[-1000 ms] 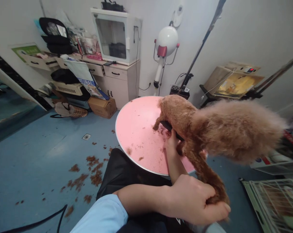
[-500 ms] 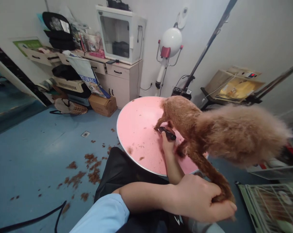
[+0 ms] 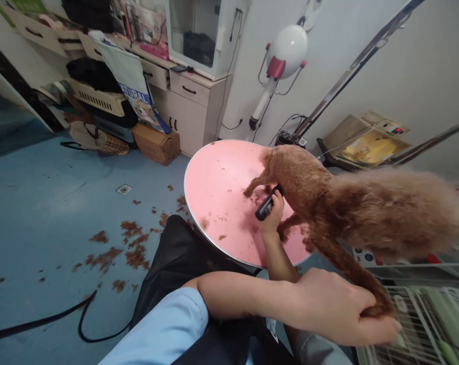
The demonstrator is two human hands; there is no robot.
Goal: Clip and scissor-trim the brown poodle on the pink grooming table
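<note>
Clamping the left hand (image 3: 336, 304) around the lower end of a brown dog's foreleg (image 3: 356, 268), off the near right side of the round pink bench (image 3: 214, 187). Crossing the left forearm over the right one, with the light blue sleeve (image 3: 168, 324) at near left. Closing the right hand (image 3: 273, 215) around a black handheld tool (image 3: 265, 207), held above the bench beneath the dog (image 3: 309, 177), between hind and front legs. Tilting the tool, with one end toward near left and the other up by the belly. Cannot tell from this view about contact between tool and coat.

Showing short fur on the dog's back and a large fluffy head (image 3: 408, 213) out past the right edge of the bench. Planting a hind paw (image 3: 247, 193) on the pink top, among loose bits of brown hair. Scattered with more hair clumps (image 3: 136, 256) on the blue floor (image 3: 62, 213) to the left, near a small drain cover (image 3: 124, 189). Set farther back, at left, with a cardboard box (image 3: 155, 144) beside a drawer cabinet (image 3: 186, 109). Placed at near right, below the foreleg, with a wire cage (image 3: 419, 324).
</note>
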